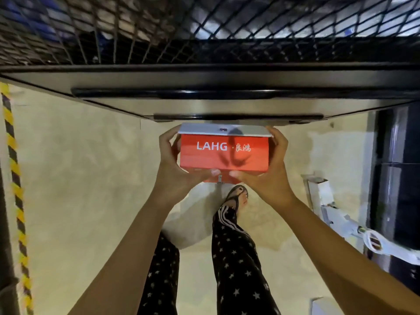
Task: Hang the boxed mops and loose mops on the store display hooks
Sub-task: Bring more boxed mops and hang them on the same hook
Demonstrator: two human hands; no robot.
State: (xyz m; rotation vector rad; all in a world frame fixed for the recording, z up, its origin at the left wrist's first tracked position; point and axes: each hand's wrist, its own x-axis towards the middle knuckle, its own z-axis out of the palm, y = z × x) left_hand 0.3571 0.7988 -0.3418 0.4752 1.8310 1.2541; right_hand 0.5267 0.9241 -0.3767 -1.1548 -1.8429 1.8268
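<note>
View from the head, looking steeply down. The red boxed mop (223, 155) was held up at the front edge of the display rack, its printed end face toward the camera and its long axis running away toward the floor (79, 178). The left hand (172, 164) and right hand (272, 164) clamped it from opposite sides, fingers curled round the far edge and thumbs meeting under the near edge. Neither hand was nearer the rack than the other. The white hang tab (204, 129) lay along the far edge of the box, on the rack side of both grips, just beneath the black rail (227, 93). Its small hole (223, 129) sat about midway between the hands. The hook itself could not be made out with certainty; it was probably hidden by the dark bracket (238, 117) above the tab. The coming move therefore turned on carrying the hole forward and level to its hook. Loose mops (336, 219) lay on the floor, well to the right.
</note>
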